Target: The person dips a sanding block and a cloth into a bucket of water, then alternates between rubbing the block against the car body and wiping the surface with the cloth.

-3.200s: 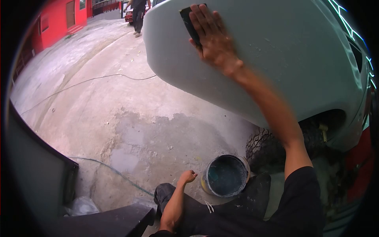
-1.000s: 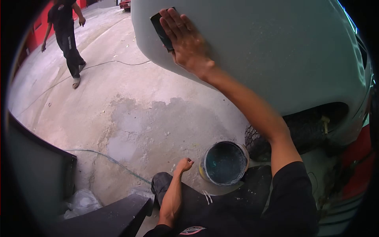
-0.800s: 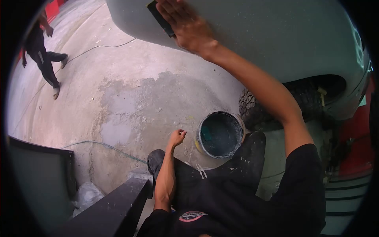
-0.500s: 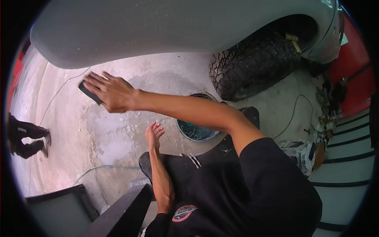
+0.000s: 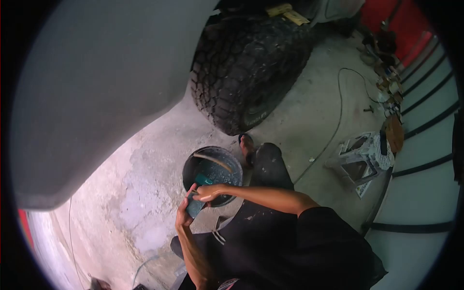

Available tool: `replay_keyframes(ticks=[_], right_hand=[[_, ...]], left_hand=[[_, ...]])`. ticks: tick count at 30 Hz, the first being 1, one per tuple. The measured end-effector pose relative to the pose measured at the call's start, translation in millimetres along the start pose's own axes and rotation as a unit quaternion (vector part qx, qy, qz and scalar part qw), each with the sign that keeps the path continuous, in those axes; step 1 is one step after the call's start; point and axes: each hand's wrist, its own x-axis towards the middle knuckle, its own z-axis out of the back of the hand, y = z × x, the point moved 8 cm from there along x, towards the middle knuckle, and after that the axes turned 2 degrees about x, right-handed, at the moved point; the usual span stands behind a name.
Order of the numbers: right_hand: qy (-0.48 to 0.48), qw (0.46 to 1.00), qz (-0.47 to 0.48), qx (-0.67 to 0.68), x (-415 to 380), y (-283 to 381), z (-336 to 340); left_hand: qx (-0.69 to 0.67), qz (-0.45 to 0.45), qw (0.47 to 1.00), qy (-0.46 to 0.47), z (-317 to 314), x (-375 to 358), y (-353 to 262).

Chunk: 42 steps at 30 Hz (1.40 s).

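A flat grey-blue sanding pad (image 5: 195, 207) lies in my left hand (image 5: 183, 216), its fingers and thumb around the edges. My right hand (image 5: 210, 192) is closed at the pad's upper end, fingers bent onto it; the fingertips are partly hidden. Both hands are together over the near left rim of a black bucket (image 5: 185, 164). The bucket holds dark water, a teal piece (image 5: 203, 180) just beyond my hands, and a pale curved strip (image 5: 212, 161) across its far side.
A grey vehicle body panel (image 5: 101, 92) fills the upper left, with a big knobbly tyre (image 5: 246, 72) beyond the bucket. On the right stand a paint-spattered stool (image 5: 365, 157) and a ribbed wall (image 5: 425, 193). A cable (image 5: 339, 111) crosses the concrete floor (image 5: 145, 193).
My right hand has come back from the far left with the pad to the bucket. My left hand, open before, now holds the pad too. The view has turned right.
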Motion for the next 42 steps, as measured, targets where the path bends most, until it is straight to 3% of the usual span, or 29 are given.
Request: replay_keyframes(ticks=[1,2,3,4,5,6,7,8,10,16,22,23,25,29,31,33,34,35,36,37,38,39,40,41,42], right_hand=[[-0.15,0.978,-0.012,-0.142,-13,-2,25],[-0.213,0.952,-0.012,-0.221,-40,12,49],[-0.261,0.936,-0.005,-0.235,-46,8,68],[-0.369,0.903,0.031,-0.217,-52,3,85],[-0.399,0.897,0.052,-0.184,-64,7,99],[-0.411,0.896,0.092,-0.141,-59,-2,108],[-0.363,0.92,0.062,-0.135,-52,-9,112],[-0.312,0.935,0.005,-0.169,-49,-10,112],[-0.311,0.924,0.046,-0.217,-38,-6,104],[-0.238,0.947,0.062,-0.204,-14,-9,84],[-0.281,0.936,0.146,-0.154,-37,7,101],[-0.261,0.947,0.139,-0.121,-43,18,107],[-0.268,0.932,0.224,-0.095,-41,32,114],[-0.373,0.882,0.282,-0.051,-71,66,131],[-0.392,0.872,0.291,-0.031,-69,64,127],[-0.425,0.849,0.307,-0.061,-73,61,120],[-0.441,0.847,0.289,-0.065,-84,64,115],[-0.439,0.849,0.285,-0.072,-102,76,111],[-0.445,0.842,0.296,-0.071,-101,72,108],[-0.444,0.854,0.27,-0.034,-104,67,107],[-0.475,0.816,0.319,-0.08,-120,74,109],[-0.45,0.838,0.301,-0.071,-126,70,114],[-0.47,0.824,0.291,-0.127,-140,70,118],[-0.473,0.827,0.268,-0.141,-160,71,124],[-0.491,0.815,0.251,-0.178,-183,75,130]], left_hand=[[-0.034,0.045,0.997,-0.054,13,8,11],[-0.036,0.051,0.994,-0.093,26,17,17],[-0.038,0.053,0.989,-0.134,42,26,25],[-0.049,0.042,0.98,-0.191,76,31,42],[-0.059,0.027,0.967,-0.245,109,44,57],[-0.041,0.023,0.971,-0.233,97,64,59],[-0.026,0.019,0.974,-0.223,85,79,65],[0.112,0.039,0.97,-0.212,101,96,87],[0.324,0.083,0.921,-0.2,120,129,126],[0.389,0.21,0.883,-0.158,93,218,203],[0.424,0.205,0.876,-0.109,94,230,191],[0.427,0.197,0.876,-0.108,99,219,178],[0.426,0.174,0.88,-0.121,109,188,149],[0.423,0.075,0.887,-0.167,153,97,65],[0.411,0.002,0.87,-0.272,193,21,3],[0.357,-0.05,0.818,-0.448,206,-72,-71],[0.295,-0.059,0.85,-0.432,194,-108,-110],[0.321,-0.227,0.77,-0.503,251,-158,-137],[0.317,-0.197,0.761,-0.53,282,-198,-173],[0.322,-0.151,0.742,-0.568,232,-226,-224],[0.278,-0.385,0.662,-0.579,252,-252,-269],[0.274,-0.419,0.631,-0.593,197,-268,-311],[0.266,-0.459,0.59,-0.609,167,-291,-347],[0.286,-0.539,0.495,-0.619,127,-309,-380],[0.295,-0.602,0.436,-0.6,140,-334,-410]])
